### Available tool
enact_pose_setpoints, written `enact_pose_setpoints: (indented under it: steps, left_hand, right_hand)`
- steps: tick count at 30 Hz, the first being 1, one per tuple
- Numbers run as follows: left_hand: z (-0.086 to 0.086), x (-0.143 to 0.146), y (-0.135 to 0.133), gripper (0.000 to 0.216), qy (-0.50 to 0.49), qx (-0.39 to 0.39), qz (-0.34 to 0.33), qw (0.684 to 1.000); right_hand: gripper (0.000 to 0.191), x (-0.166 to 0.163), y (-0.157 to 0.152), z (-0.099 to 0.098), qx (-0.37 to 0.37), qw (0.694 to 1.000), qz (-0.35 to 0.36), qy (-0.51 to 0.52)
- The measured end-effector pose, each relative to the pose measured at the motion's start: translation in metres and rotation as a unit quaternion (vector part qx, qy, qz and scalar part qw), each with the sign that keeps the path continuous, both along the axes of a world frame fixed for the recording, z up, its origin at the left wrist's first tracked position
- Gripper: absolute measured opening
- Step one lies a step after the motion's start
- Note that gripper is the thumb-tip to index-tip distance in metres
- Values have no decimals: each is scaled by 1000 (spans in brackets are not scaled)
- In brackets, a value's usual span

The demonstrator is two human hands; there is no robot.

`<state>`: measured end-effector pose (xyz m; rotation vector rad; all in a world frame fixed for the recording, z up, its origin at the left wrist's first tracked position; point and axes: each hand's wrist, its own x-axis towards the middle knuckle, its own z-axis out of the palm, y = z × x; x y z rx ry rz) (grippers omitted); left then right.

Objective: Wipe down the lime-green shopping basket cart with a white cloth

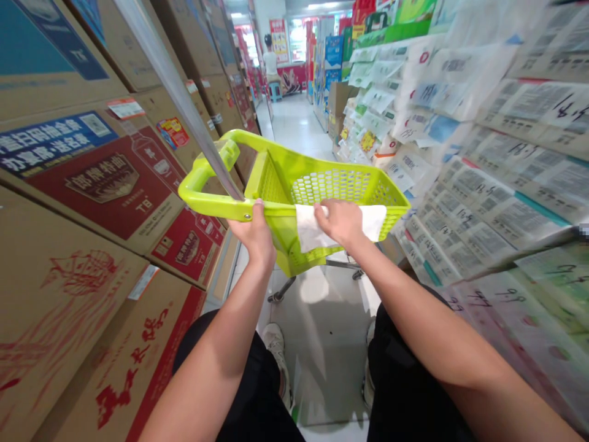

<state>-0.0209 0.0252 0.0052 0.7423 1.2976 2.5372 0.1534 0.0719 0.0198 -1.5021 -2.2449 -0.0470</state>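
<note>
A lime-green shopping cart stands sideways in front of me, its basket of perforated plastic on metal legs with casters. My left hand grips the near side of its frame, below the handle and close to the foot of a slanting metal pole. A white cloth is draped over the basket's near rim. My right hand lies on the cloth at the rim, its fingers curled over and pressing it there. The inside of the basket is partly hidden by the near wall.
Stacked cardboard cartons wall the aisle on the left. Packs of paper tissue with handwritten prices are piled on the right. Tiled floor runs ahead, where a person sits on a blue stool.
</note>
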Motion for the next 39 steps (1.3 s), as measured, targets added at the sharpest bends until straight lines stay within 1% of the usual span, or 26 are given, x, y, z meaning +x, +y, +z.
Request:
enact_pose_setpoints:
  steps: [2,4,5,7,9,10,13,16,19,21,24,29,30,32,35,39]
  left_hand:
    - [1,1,-2,43,2,-12,-1,1000]
    - [4,1,-5,42,-8,-20,-9,1000]
    - [6,-1,-6,41,-18,-22,-18,999]
    - [10,-5,-8,40,-43,-23,-38,998]
    - [13,-12,-8,41,-59,-14,-52,997]
    - [14,-15,-8,42,-59,-9,-53,997]
    - [14,-24,-5,42,-38,-3,-40,998]
    - [11,-25,-2,41,-26,-1,-27,999]
    - [9,-18,-1,43,-25,9,-34,999]
    - [8,-11,-2,44,-25,6,-31,999]
    - [7,1,-4,42,-16,-17,-17,1000]
    - [6,17,-7,43,-20,-41,-34,998]
    - [6,18,-7,42,-21,-42,-38,998]
    - [7,17,-8,40,-18,-43,-45,998]
    - [10,9,-9,38,-15,-47,-61,997]
    - [11,-9,-5,44,-16,-35,-57,998]
  right_hand:
    - [50,-27,-16,3,33,998,38,32]
    - [47,-43,-25,6,51,996,60,47]
    - [48,-47,-26,6,52,995,69,44]
    - [52,-43,-23,6,43,996,77,26]
    - [59,-28,-13,4,25,998,63,2]
    - [63,-17,-6,2,15,999,44,-9]
    - [69,22,18,-5,-15,998,-42,-39]
    - [67,57,38,-11,-32,992,-110,-56]
    - [65,75,46,-14,-27,989,-129,-64]
    - [66,72,42,-14,-17,989,-133,-60]
    - [66,49,25,-11,-10,993,-114,-39]
    - [58,-12,-15,4,40,999,19,24]
    - [57,-21,-21,7,46,998,38,33]
    - [59,-30,-26,12,36,998,52,31]
    - [68,-23,-20,15,-8,999,35,-4]
    - [75,17,2,10,-51,997,-22,-47]
